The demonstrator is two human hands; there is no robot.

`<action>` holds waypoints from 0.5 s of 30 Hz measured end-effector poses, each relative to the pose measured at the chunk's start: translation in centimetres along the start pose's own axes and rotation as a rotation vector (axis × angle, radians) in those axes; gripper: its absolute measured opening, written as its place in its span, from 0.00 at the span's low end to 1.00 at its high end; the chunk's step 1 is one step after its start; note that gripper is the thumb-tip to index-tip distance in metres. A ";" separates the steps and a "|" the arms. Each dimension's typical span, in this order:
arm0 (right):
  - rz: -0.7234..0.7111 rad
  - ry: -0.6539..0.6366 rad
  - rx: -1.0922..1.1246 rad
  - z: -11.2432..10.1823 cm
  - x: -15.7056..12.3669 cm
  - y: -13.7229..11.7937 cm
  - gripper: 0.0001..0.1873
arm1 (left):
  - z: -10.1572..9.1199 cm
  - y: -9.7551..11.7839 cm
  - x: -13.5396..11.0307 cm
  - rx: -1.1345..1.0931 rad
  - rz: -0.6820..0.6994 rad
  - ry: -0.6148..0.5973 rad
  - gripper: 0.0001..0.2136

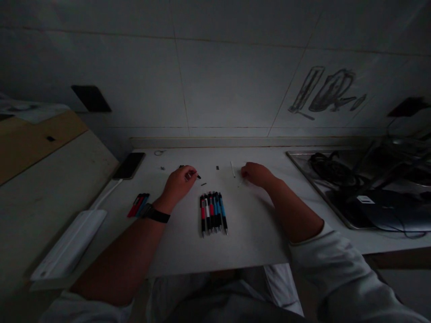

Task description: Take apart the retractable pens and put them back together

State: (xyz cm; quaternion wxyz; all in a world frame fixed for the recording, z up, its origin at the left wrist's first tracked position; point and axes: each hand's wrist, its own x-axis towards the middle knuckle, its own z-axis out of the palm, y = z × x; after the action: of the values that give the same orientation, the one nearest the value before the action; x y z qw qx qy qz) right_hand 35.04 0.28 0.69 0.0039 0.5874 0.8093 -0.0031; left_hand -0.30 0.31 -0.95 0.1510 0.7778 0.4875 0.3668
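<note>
My left hand, with a dark watch on the wrist, rests on the white table; its fingers are curled around a small dark pen part that sticks out to the right. My right hand lies on the table farther right, fingers curled down near a thin white refill; what it holds is hidden. Between my arms, a row of several assembled pens in red, white and blue lies side by side. Small dark bits are scattered near the hands.
A red and blue bundle of pen barrels lies left of my wrist. A dark phone sits at the back left, with a white cable and a white power bank. A metal sink with cables and a dark laptop is at the right.
</note>
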 end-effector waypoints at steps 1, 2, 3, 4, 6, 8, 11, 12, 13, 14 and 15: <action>-0.001 0.019 0.006 0.0 0.1 -0.1 0.11 | 0.0 0.0 0.0 0.002 -0.001 -0.002 0.05; -0.003 0.039 0.018 -0.1 0.2 -0.2 0.11 | 0.0 -0.1 0.0 0.001 -0.001 -0.003 0.05; -0.004 0.064 0.036 -0.2 0.2 -0.3 0.13 | 0.0 -0.1 0.0 -0.001 -0.002 -0.005 0.05; -0.003 0.093 0.060 -0.3 0.2 -0.4 0.14 | 0.0 -0.1 0.0 -0.003 -0.004 -0.006 0.05; 0.003 0.126 0.122 -0.6 0.0 -0.5 0.15 | -0.1 -0.1 0.0 -0.005 -0.009 -0.006 0.05; -0.004 0.082 0.181 -0.9 -0.4 -0.7 0.13 | -0.1 0.0 -0.1 -0.005 -0.006 -0.009 0.05; -0.044 -0.058 0.193 -0.9 -0.9 -0.9 0.21 | -0.2 0.1 0.0 -0.007 0.006 -0.010 0.05; -0.053 -0.089 0.176 -0.8 -1.0 -1.0 0.23 | -0.2 0.1 0.0 -0.010 0.006 -0.009 0.05; -0.057 -0.104 0.155 -0.7 -1.0 -1.0 0.24 | -0.1 0.0 0.0 -0.016 0.004 -0.008 0.05; -0.057 -0.105 0.135 -0.6 -1.0 -1.0 0.24 | -0.1 0.0 0.0 -0.023 0.000 -0.006 0.05; -0.057 -0.098 0.116 -0.5 -1.0 -1.0 0.23 | -0.1 0.0 0.0 -0.028 -0.003 -0.004 0.05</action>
State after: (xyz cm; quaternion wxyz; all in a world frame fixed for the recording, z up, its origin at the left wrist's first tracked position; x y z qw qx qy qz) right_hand 34.38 -0.96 1.20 0.0093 0.5626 0.8229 -0.0788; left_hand -0.36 0.34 -0.91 0.1633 0.7756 0.4833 0.3717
